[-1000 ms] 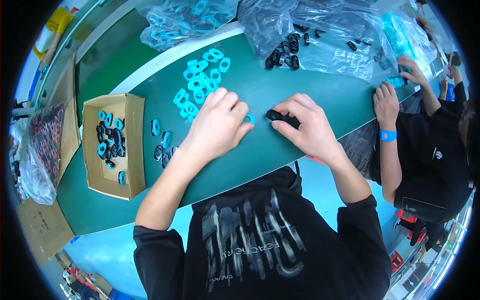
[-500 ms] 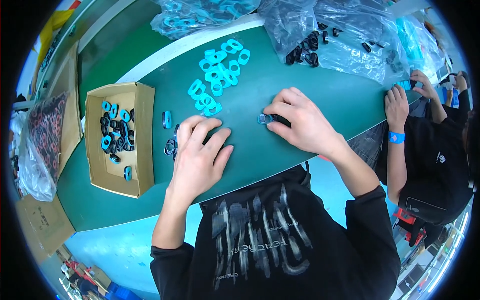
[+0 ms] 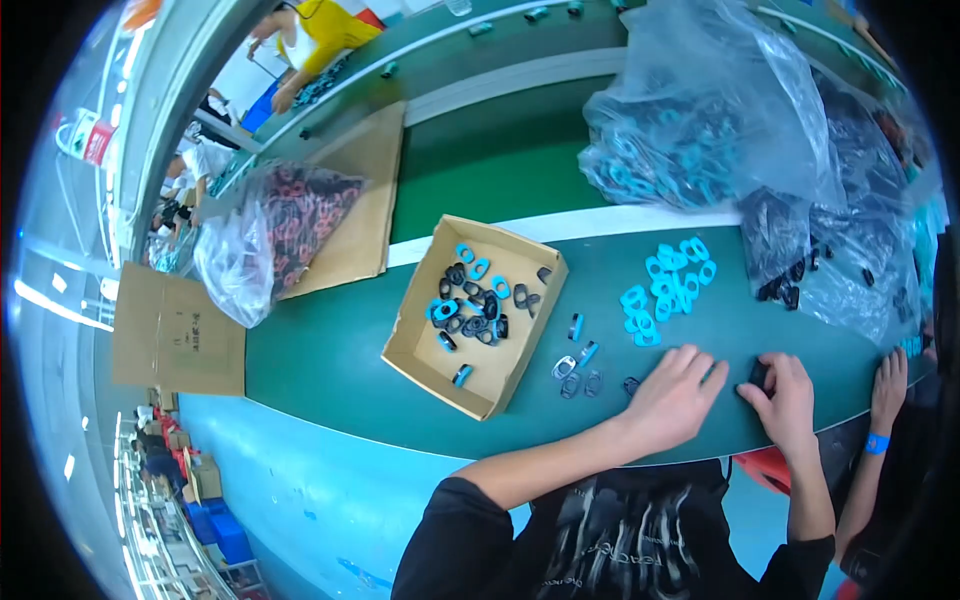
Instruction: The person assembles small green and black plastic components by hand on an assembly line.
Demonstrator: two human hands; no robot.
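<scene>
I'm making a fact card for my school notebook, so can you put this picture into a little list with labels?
Table: green
Left hand: over the table, nearest a dark ring; palm side hidden
Right hand: pinching a small black piece
Cardboard box: open on top, left of both hands, black and turquoise pieces inside
Turquoise rings: loose pile beyond the left hand
Clear bag: turquoise pieces inside
Other clear bag: reddish pieces inside
Neighbour's hand: at the right, blue wristband below it
</scene>
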